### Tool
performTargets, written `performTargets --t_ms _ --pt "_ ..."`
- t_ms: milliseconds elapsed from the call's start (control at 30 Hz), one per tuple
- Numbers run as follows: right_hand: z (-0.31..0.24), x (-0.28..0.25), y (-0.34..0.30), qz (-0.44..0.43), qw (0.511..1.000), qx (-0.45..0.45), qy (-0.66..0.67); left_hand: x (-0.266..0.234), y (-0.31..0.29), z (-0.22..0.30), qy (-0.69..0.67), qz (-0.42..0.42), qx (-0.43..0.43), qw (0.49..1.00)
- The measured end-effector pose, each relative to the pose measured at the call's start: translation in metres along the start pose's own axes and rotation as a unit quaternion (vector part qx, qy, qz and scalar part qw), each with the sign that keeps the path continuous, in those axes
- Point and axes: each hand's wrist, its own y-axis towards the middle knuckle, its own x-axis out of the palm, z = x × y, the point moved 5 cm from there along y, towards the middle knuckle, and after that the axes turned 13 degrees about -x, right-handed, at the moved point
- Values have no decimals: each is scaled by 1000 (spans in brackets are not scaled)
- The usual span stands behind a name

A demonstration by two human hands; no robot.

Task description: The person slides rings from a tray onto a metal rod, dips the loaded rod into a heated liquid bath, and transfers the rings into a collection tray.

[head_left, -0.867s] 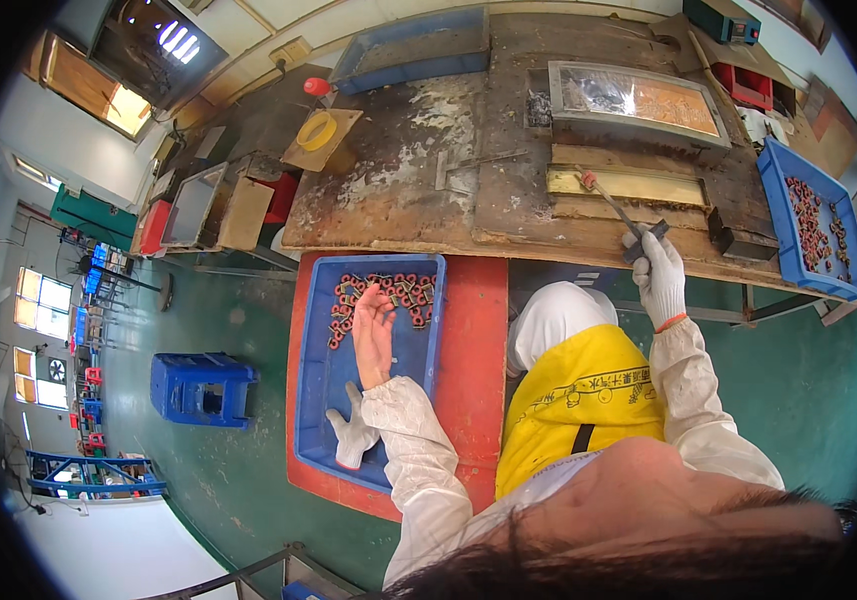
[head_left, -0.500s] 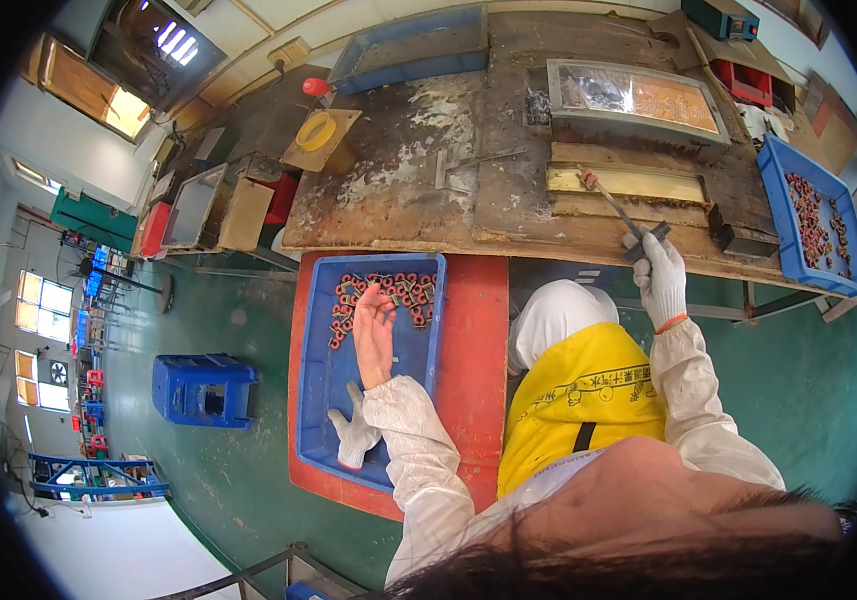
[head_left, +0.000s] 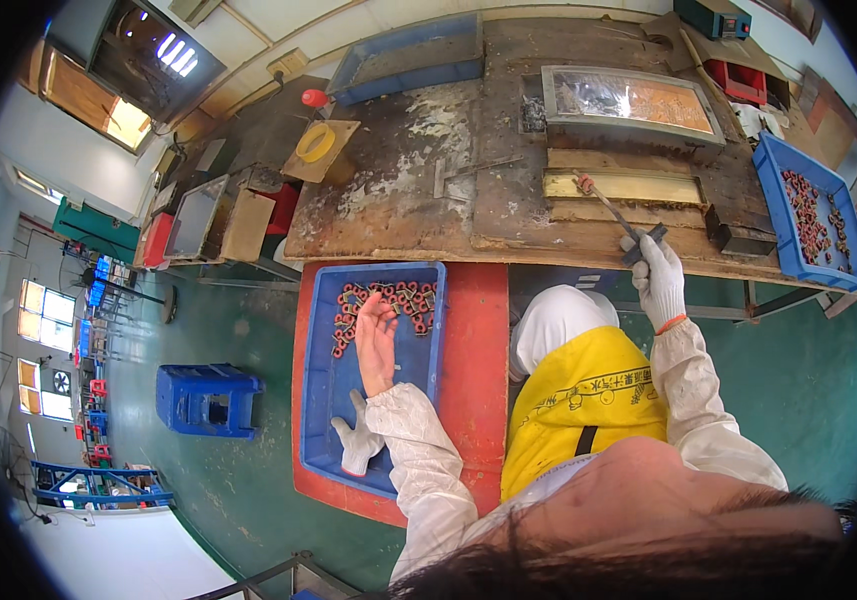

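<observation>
My left hand (head_left: 376,345), bare, is held over a blue crate (head_left: 310,400). Its fingers are loosely bent and apart, and I see nothing in them. Small red ring-shaped parts (head_left: 413,300) with dark middles lie beneath and around the fingertips, at the crate's far end. An off-white work glove (head_left: 356,440) lies at the near end, by my left sleeve. My right hand (head_left: 659,280), in a white glove, is closed on a long thin tool (head_left: 610,208) with a dark handle. One small red part (head_left: 585,184) sits at the tool's tip, over a yellowish rectangular trough (head_left: 648,187).
The crate rests on a red board (head_left: 475,390) left of my legs. Behind the trough stands a metal-framed box (head_left: 633,105) with a clear top. A second blue crate (head_left: 790,265) at the right holds more parts. A blue stool (head_left: 208,400) stands on the floor.
The whole view has shifted slightly. Both hands keep nearly the same poses, and the tool's tip stays over the trough.
</observation>
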Motion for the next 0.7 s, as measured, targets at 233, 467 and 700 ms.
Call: performTargets --t_ms 233,467,700 --pt "-6 -3 -3 7 999 -6 42 4 -2 2 3 -8 6 1000" --pt "-51 -6 8 -49 997 -41 45 0 -3 -2 8 5 -5 1000" --pt "-132 -34 50 -18 990 -140 6 4 -3 0 19 13 -10 1000"
